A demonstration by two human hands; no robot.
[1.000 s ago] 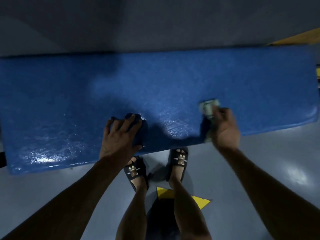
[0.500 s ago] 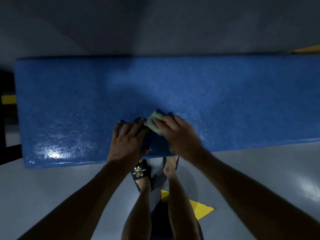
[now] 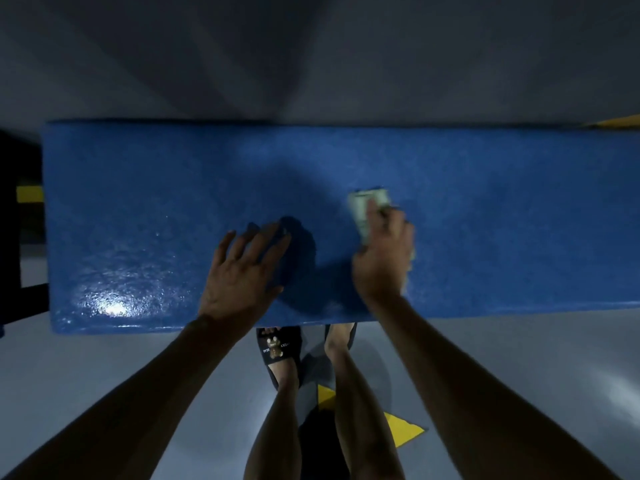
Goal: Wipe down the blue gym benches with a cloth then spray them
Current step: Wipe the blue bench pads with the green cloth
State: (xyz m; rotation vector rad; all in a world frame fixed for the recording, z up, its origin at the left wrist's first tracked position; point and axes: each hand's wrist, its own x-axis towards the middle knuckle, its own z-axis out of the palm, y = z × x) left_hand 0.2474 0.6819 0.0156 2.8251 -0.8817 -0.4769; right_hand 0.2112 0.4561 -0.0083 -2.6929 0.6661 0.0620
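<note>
Right hand (image 3: 382,258) being curled over pale cloth (image 3: 367,209), pressed onto blue bench (image 3: 502,216). Left hand (image 3: 242,271) being laid flat, fingers spread, near front edge.

Dim, soft-focus wide-angle view (edges bowed), glare on the bench (image 3: 114,308), dark hand shadows.

Hidden and cut-off parts around the two grips

The right grip (image 3: 382,258) covers most of the pale folded cloth (image 3: 363,206); the textured blue padded surface (image 3: 485,220) runs off the frame beyond it, and the toes of the black slide sandal (image 3: 278,346) below the left grip (image 3: 242,271) are hidden under its edge.
</note>
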